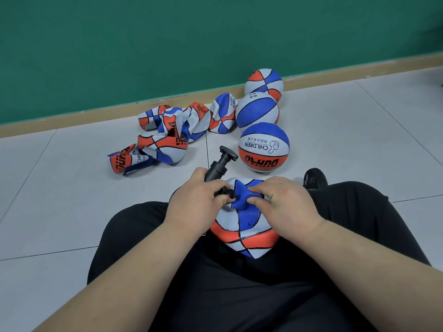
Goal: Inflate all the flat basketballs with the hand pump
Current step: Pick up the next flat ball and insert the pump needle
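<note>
Your lap (239, 295) carries a flat basketball (242, 233) under both hands. Your right hand (285, 202) pinches its blue fold; your left hand (199, 200) grips the black hand pump (217, 170), nozzle against that fold. Beyond your left hand lie crumpled flat balls (165, 137), beyond your right three inflated balls (263, 147).

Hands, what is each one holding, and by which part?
The left hand grips the pump low on its barrel, by the nozzle end. The right hand pinches a raised blue fold of the flat ball in the lap.
</note>
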